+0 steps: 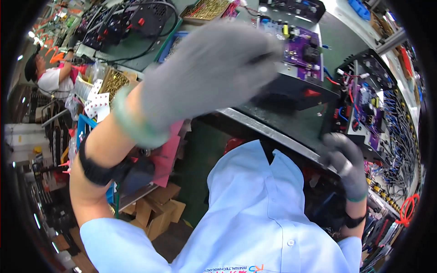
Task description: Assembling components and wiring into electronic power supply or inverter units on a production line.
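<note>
Bench (339,38) is crowded, so the main risk I see is a snag or a knock. The cable bundle (403,127) lies loose along the right side, right up against the second box; a pull on one lead could drag others, since they're tangled. The open black box (293,93) sits ahead of the person, set back a strip from the bench's front edge. Shove it and it could slide, though I can't see whether anything holds it down. The second box (382,70) stands open at right, wires spilling over its inside; a sleeve or finger could hook one and work a plug loose. Left hand (214,73) is up over the near side of the open black box, fingers bent in together, blurred. Can't tell if it grips anything or touches the box; it also blocks my view of that corner, so a slip there would be easy to miss. Right hand (346,166) is at the bench's front edge just beside the second box, fingers half curled; can't tell if anything's in it. The purple board (302,50) is bare in the open black box; a glove brushing it could bend a tall part. Last, the brass-coloured bits (207,8) in the far tray: one dropped on that board could short it, if they're metal.
</note>
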Demonstrator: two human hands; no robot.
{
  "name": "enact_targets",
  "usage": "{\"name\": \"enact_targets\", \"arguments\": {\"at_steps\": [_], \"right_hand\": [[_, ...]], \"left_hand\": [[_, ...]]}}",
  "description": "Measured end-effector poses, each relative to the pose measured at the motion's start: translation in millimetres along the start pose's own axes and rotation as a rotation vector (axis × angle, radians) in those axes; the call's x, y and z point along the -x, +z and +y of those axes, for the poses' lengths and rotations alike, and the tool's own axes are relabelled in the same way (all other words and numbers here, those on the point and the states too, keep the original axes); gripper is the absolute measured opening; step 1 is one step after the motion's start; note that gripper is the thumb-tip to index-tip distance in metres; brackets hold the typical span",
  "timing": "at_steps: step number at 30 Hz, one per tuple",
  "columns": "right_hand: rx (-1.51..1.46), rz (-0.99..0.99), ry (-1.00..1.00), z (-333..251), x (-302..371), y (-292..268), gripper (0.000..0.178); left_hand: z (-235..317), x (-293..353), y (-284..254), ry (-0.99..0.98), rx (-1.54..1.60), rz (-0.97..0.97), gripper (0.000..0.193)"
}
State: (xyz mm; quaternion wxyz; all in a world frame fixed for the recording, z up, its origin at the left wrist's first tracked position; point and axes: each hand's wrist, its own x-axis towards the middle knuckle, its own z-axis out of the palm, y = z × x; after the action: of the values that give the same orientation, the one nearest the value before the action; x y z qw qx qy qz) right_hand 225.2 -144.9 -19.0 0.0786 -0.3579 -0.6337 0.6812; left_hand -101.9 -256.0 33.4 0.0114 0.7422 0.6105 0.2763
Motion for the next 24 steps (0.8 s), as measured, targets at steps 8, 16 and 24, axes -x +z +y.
{"name": "enact_targets", "arguments": {"at_steps": [8, 16, 24], "right_hand": [[-0.007, -0.110, 0.597, 120.7, 98.4, -62.3, 0.027], [0.410, -0.274, 0.501, 227.1, 155.6, -38.7, 0.035], [0.431, 0.139, 0.181, 154.9, 95.0, -24.5, 0.026]], "left_hand": [[61.3, 273.4, 46.5, -1.068, 0.549, -0.410, 0.026], [201.8, 492.7, 199.0, -1.184, 0.958, -1.454, 0.049], [77.5, 415.8, 169.0, -1.210, 0.264, -0.503, 0.028]]}}
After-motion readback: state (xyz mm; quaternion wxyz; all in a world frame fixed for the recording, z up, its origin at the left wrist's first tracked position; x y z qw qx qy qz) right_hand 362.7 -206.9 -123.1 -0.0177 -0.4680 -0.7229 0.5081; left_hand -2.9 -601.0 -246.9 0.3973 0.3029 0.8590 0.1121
